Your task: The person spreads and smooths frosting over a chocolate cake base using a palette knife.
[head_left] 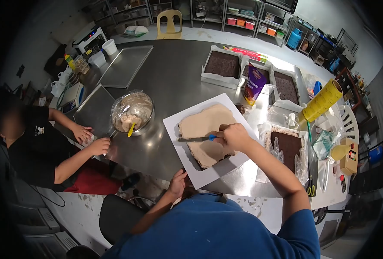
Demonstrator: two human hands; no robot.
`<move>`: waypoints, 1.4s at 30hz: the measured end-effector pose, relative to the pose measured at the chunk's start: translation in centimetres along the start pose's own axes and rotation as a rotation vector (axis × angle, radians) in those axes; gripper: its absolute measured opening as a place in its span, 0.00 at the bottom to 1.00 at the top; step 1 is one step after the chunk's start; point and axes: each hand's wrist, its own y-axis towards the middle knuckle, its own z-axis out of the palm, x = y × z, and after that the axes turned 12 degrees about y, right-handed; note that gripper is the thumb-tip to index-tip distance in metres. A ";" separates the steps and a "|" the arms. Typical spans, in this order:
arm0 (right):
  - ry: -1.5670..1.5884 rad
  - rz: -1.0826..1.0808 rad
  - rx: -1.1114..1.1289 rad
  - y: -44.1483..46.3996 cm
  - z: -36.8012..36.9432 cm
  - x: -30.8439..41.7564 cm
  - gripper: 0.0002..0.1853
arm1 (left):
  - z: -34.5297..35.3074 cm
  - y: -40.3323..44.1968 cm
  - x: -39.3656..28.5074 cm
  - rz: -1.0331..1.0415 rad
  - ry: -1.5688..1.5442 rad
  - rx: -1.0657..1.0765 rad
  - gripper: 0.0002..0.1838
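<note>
My right hand (pixel 235 137) is closed around the blue handle of an offset spatula (pixel 193 139). Its metal blade lies across a rectangular dark cake whose top is spread with light brown frosting (pixel 206 121). Dark cake edges show at its lower left side. Under the cake is a white cake board (pixel 239 102), set at an angle on the table. At the board's near left corner my left hand (pixel 177 184) has its fingers curled by the edge, apparently gripping it; the fingertips are partly hidden.
A steel bowl of frosting (pixel 146 114) with a yellow spoon (pixel 131 129) stands left, beside a co-worker's hands (pixel 92 140). Lined pans of chocolate cake (pixel 221 64), a purple chocolate chips bag (pixel 255 82), yellow film roll (pixel 323 101) and scissors (pixel 311 185) lie right on the steel table (pixel 170 73).
</note>
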 end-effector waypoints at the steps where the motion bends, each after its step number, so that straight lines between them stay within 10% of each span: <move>1: 0.001 -0.055 0.041 -0.1 -0.4 -0.1 0.16 | 0.0 0.1 -0.2 0.002 0.000 0.002 0.14; 7: -0.064 0.052 -0.251 1.7 0.3 -3.3 0.14 | -0.8 0.9 -0.8 0.051 -0.048 -0.062 0.14; 20: 0.103 -0.044 0.019 -2.3 -1.0 -0.6 0.15 | -1.6 -0.1 -2.1 -0.020 -0.083 -0.131 0.24; 42: -0.043 0.094 -0.273 -9.1 0.2 -0.2 0.14 | -1.6 1.0 -3.9 0.153 0.315 -0.269 0.15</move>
